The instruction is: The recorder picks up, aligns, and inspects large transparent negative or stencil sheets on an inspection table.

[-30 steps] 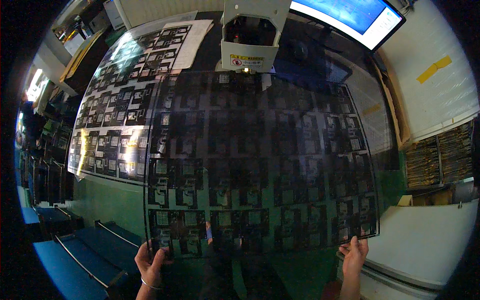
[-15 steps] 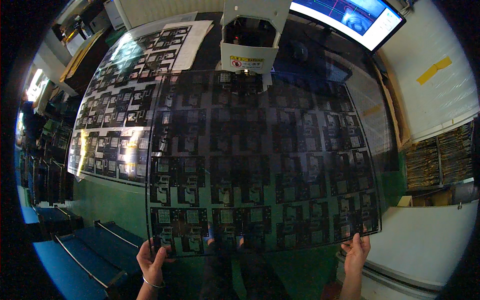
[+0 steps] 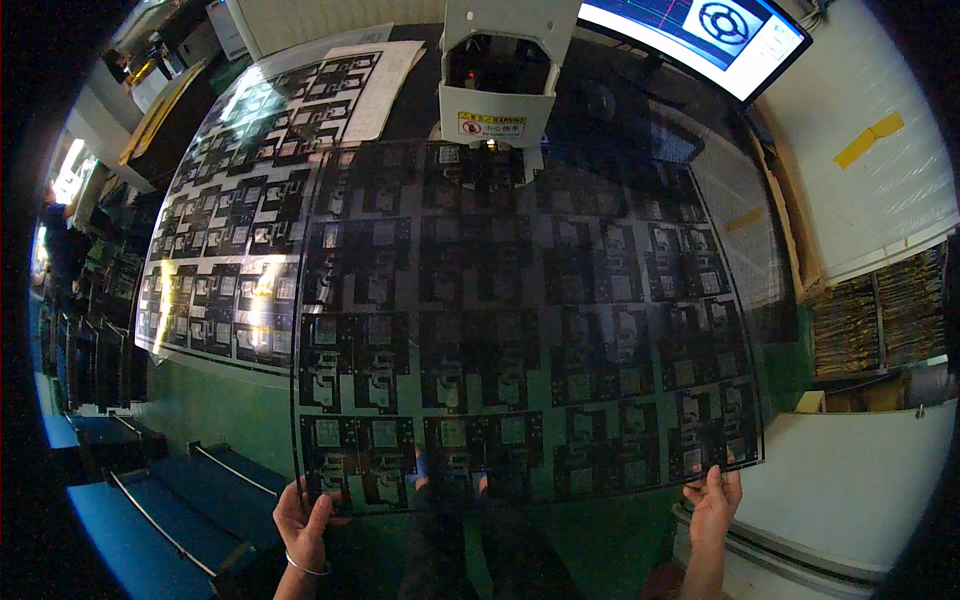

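A large see-through film sheet, printed with rows of dark circuit patterns, stretches out in front of me. Its near left corner is pinched between the thumb and fingers of my left hand, which has a bracelet at the wrist. At the near right corner, my right hand grips the same sheet with thumb and fingertips. The far edge lies under a white machine head with a small light at its underside. Through the near part of the film I see the green floor and my legs.
Left of my film, a second patterned film lies partly over white paper. A lit monitor stands at the far right. Blue-topped racks are at lower left, a white cabinet at lower right. A computer mouse sits near the monitor.
The picture on the monitor has gone from a blurred round shape to a sharp spoked ring. Both hands and the film have stayed almost still.
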Tool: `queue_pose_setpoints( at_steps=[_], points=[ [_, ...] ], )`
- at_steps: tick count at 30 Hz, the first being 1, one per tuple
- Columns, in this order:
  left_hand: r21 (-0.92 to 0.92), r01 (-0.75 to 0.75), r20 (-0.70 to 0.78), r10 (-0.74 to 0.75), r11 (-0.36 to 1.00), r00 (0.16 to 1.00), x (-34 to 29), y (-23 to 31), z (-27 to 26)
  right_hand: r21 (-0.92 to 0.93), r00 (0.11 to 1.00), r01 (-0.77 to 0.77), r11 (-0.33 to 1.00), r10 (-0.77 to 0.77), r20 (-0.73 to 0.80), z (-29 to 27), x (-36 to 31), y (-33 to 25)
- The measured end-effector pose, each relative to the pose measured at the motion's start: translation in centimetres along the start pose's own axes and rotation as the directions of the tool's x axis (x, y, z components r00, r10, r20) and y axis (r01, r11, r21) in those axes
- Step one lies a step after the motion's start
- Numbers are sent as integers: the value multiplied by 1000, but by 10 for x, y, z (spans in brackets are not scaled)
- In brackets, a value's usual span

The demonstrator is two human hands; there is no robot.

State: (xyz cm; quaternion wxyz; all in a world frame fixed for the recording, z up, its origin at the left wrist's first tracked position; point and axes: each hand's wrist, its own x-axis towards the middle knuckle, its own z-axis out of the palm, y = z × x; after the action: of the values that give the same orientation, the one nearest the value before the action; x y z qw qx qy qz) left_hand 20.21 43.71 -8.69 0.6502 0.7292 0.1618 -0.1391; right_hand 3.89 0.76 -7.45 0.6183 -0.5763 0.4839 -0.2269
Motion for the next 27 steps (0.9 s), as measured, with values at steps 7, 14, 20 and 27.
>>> queue_pose_setpoints(
  at_steps=[7,14,20,27],
  points=[
    [-4,-8,-5,8,1000,1000,0,-1,1,1,1000,16,1000,-16,13,-3,2,3],
    [-6,-3,-2,3,1000,1000,1,-4,-2,-7,1000,2,1000,-2,6,1,1,-2],
    [-2,18,-5,-18,1000,1000,1,-2,0,34,999,22,999,-21,-49,4,1,-3],
    [-32,-17,-24,16,999,1000,0,-1,1,20,998,11,1000,-9,-60,-1,3,2]
  ],
)
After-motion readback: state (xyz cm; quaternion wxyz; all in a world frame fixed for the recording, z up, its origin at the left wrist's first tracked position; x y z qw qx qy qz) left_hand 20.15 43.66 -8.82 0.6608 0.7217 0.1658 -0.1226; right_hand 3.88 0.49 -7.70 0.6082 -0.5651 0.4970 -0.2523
